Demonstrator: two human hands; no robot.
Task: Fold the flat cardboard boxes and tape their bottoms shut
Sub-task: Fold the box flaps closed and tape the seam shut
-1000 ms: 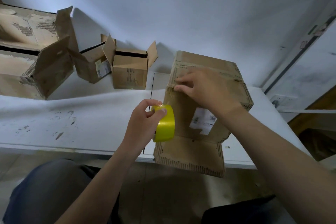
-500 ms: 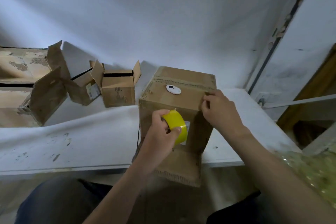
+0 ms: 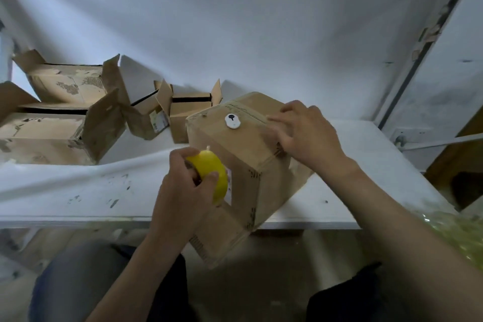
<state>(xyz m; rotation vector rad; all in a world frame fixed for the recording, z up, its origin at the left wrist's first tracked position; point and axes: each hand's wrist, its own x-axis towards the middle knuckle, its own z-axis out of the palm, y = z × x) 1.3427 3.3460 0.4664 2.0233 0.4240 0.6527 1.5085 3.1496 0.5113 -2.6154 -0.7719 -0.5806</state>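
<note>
Head view: nearest, the left hand [image 3: 183, 191] has its grip closed round a yellow tape roll [image 3: 214, 175], held in front of the near side of the cardboard box [image 3: 264, 191]. That box stands tilted at the front edge of the white surface [image 3: 78, 191], one corner toward the camera, its lower flap hanging below the edge. The right hand [image 3: 308, 136] lies on the box's top face, fingers lightly bent, grip loose and holding nothing, near a small white sticker [image 3: 232, 121]. Farther back, two small open boxes [image 3: 190, 117] and two larger ones [image 3: 52, 136] stand by the wall [image 3: 235, 21].
</note>
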